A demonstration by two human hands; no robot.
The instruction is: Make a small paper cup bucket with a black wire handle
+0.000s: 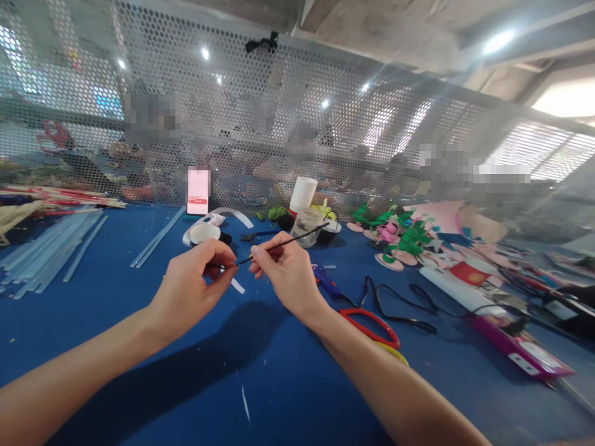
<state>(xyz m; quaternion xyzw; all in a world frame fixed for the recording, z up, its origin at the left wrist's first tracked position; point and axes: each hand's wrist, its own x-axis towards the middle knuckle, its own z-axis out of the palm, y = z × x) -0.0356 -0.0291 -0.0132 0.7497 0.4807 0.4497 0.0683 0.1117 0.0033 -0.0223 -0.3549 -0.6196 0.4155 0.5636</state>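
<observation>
**2 hands pinching a thin black stick above the blue table**

No writing is coming through legibly anywhere; the label on the pink package [520,353] at the right is blurring out.

The left hand [195,288] is curling nearly closed, its fingertips pinching the lower end of the thin black stick [283,243]. The right hand [286,272] is closing thumb and forefinger on the stick just beside it. The stick is hanging in the air above the blue table [116,310], its long axis running from the hands up and rightward, its far tip pointing toward a clear jar [307,226]. Red-handled scissors [372,325] are lying just beside the right wrist.
</observation>
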